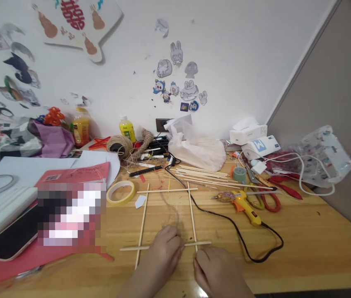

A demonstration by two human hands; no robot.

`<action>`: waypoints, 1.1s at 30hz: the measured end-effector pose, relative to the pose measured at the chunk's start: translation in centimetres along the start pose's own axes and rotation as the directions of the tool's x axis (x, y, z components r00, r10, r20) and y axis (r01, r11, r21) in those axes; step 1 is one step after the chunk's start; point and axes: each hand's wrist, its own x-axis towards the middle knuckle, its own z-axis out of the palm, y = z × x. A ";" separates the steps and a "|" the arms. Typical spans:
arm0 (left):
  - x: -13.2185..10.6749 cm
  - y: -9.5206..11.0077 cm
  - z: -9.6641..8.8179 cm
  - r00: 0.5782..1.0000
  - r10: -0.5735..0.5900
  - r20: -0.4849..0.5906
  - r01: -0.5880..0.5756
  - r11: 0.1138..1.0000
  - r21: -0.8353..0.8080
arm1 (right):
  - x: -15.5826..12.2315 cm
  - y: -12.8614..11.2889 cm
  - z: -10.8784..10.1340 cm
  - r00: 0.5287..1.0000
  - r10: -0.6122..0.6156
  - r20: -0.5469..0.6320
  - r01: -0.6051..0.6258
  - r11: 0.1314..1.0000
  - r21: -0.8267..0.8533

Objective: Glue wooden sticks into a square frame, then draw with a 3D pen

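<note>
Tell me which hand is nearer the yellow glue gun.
Right. The right hand sits below-left of the glue gun; the left hand is farther left, on the stick frame.

Both bare forearms come up from the lower edge of the view and lean toward each other, so the two hands sit close side by side with a narrow gap between them. The left hand (164,248) lies palm down with its back and knuckles toward the camera, the wrist straight, the fingers (177,247) curled down and under so that their tips are hidden and their grip cannot be told. The right hand (214,269) lies lower and nearer the camera, also back up, its thumb and forefinger drawn together into a point aimed forward and left, the other fingers folded under.
</note>
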 end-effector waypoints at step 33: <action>-7.7 -1.1 -5.7 0.957 -0.264 -0.120 0.289 0.880 0.376 | 0.1 0.3 -0.3 0.999 -0.041 0.033 0.040 0.999 0.021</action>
